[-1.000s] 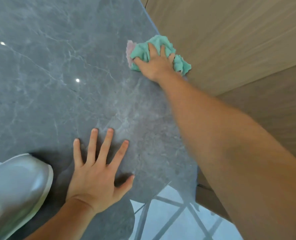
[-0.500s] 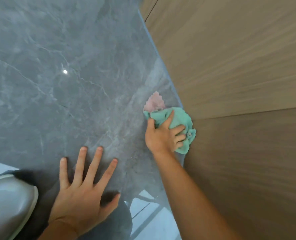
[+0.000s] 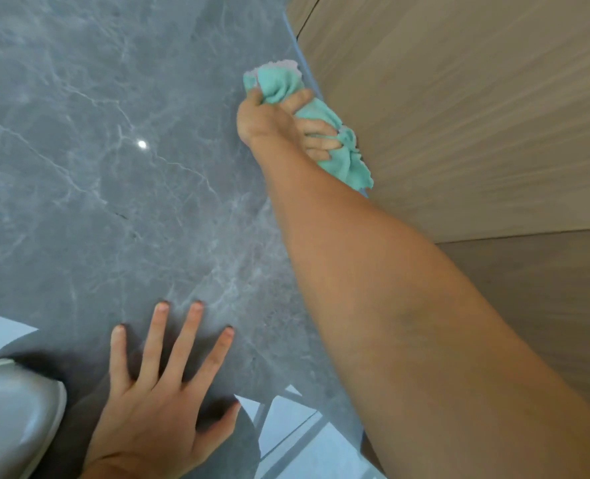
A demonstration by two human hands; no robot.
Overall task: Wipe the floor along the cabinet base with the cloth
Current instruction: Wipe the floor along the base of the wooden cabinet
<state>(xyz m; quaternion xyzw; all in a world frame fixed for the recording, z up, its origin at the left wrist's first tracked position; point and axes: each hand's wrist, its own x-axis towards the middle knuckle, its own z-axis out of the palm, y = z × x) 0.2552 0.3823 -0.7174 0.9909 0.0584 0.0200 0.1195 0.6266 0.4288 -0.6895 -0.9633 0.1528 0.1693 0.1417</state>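
- Mid-wipe, by my judgement: the right hand (image 3: 272, 122) presses the cloth (image 3: 335, 133) on the floor (image 3: 96, 167) against the cabinet (image 3: 459, 115) base, upper centre of frame.
- Nothing shows which stretches are already wiped or left.
- Right grip is curled tight around the bunched cloth; left hand (image 3: 158, 402) lies flat, fingers spread, holding nothing.
- Cloth is teal, crumpled, with a paler corner.

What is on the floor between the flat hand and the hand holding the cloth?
Nothing: in the head view, only bare grey marble floor lies between the left hand, spread flat, and the right hand gripping the green cloth.
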